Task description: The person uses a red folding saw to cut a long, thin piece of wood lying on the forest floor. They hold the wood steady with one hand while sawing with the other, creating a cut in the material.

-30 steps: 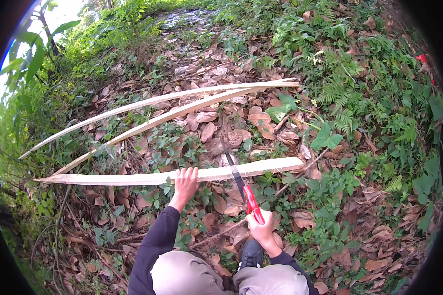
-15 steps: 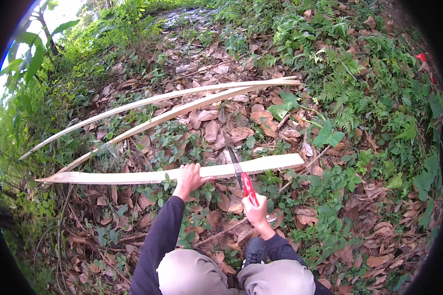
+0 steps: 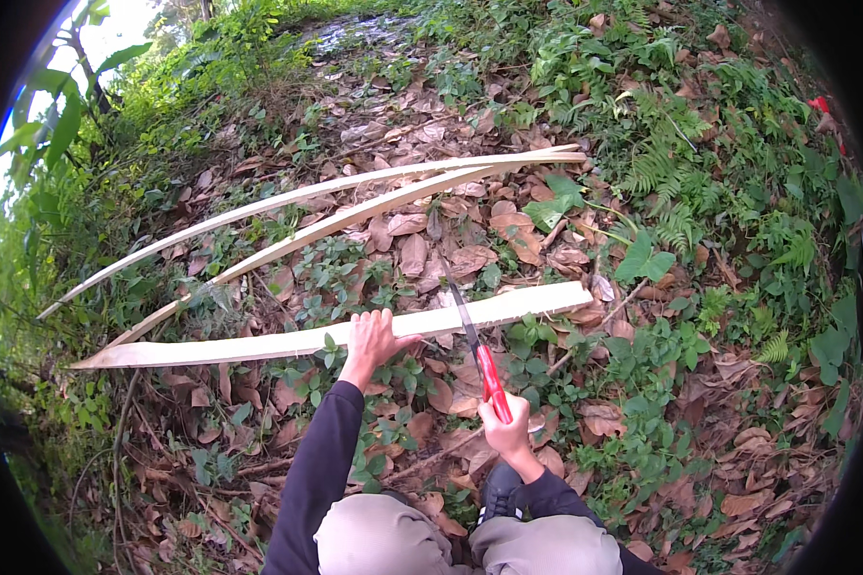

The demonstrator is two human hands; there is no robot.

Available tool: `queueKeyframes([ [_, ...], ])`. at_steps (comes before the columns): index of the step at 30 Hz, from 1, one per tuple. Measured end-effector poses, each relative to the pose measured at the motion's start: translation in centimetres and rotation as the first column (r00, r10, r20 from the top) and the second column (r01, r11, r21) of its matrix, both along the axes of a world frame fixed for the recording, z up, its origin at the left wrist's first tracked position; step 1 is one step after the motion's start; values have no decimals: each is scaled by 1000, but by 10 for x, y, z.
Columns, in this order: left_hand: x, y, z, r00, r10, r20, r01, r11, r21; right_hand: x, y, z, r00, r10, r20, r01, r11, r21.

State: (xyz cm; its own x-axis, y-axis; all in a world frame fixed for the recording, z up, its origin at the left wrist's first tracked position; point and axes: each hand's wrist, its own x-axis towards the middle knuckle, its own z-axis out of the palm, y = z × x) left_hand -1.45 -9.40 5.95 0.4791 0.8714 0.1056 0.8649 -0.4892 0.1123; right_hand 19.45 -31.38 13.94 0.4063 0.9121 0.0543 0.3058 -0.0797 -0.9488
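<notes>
A long pale wooden board (image 3: 230, 350) lies across the ground in front of me, with its right end tilted away. My left hand (image 3: 369, 340) grips it near the middle, fingers over the far edge and thumb along the near side. In my right hand (image 3: 508, 426) is a pruning saw (image 3: 490, 376) with a red handle, held closed round the grip. The saw's dark blade crosses the board to the right of my left hand, its tip pointing away beyond the far edge. Whether the teeth have cut into the wood cannot be made out.
Two more long pale wood strips (image 3: 355, 180) lie farther off, overlapping at their right ends. Dry brown leaves (image 3: 412, 254), low green plants (image 3: 652, 355) and a thin stick (image 3: 594, 331) cover the ground. My shoe (image 3: 501, 491) is close below the right hand.
The saw and right hand have drawn back slightly toward me and to the right. The board's right end has shifted away from me, its left end a little nearer.
</notes>
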Motion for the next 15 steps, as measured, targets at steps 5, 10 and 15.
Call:
queueKeyframes([
  [5,-7,17,-4,996,82,-33,-84,995,-53,31,45,-14,966,36,-258,-52,997,-54],
  [10,-7,19,-12,998,33,-59,-31,999,35,21,-11,-12,957,-12,-289,-12,996,-83],
  [15,0,18,-12,999,10,-39,-9,999,31,7,7,-6,984,0,-178,-11,998,-58],
])
